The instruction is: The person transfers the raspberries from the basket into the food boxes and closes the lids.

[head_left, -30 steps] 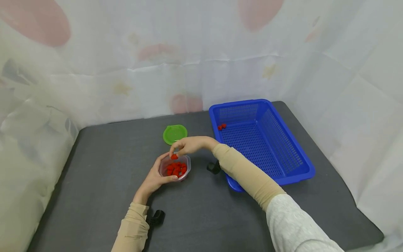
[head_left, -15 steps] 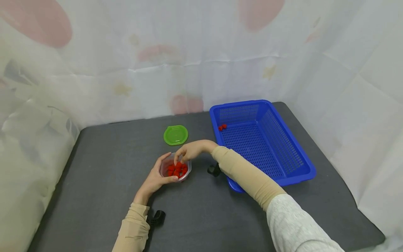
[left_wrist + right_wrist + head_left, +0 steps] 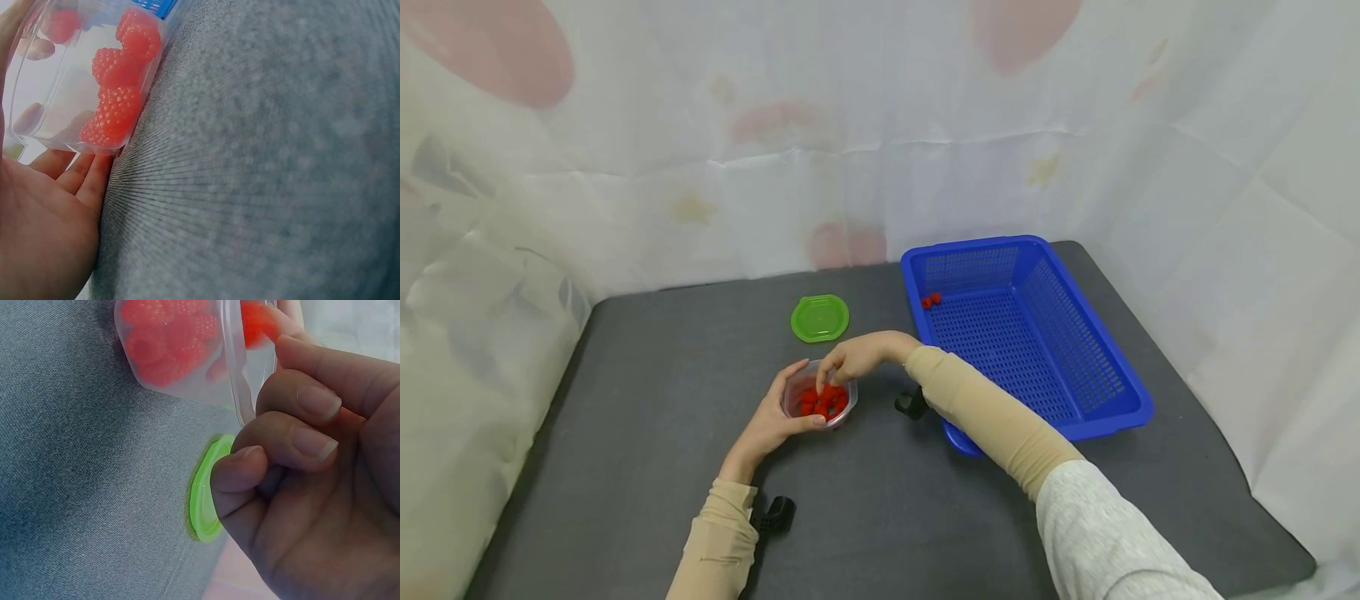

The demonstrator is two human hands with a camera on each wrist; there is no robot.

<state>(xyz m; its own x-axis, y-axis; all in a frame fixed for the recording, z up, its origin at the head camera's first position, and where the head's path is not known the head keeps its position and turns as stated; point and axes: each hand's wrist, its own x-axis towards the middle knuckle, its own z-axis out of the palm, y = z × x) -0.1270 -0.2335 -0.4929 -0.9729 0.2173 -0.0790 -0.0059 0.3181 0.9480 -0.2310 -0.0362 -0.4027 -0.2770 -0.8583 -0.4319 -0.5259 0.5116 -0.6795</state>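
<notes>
A small clear plastic tub with several red raspberries in it is held by my left hand, thumb on the near side and fingers around the far side. My right hand reaches over the tub's mouth, fingertips inside the rim. In the right wrist view its thumb and forefinger pinch a raspberry just inside the opening, while the other fingers curl toward the palm. From the left wrist, that raspberry shows high in the tub, above the several raspberries at the bottom.
A green lid lies flat on the dark grey table behind the tub. To the right stands a blue perforated basket with two raspberries in its far left corner. White printed sheets hang around the table.
My right hand has lowered the raspberry from above the rim into the tub, and has hardly moved over the last half second. My left hand keeps the tub in place.
</notes>
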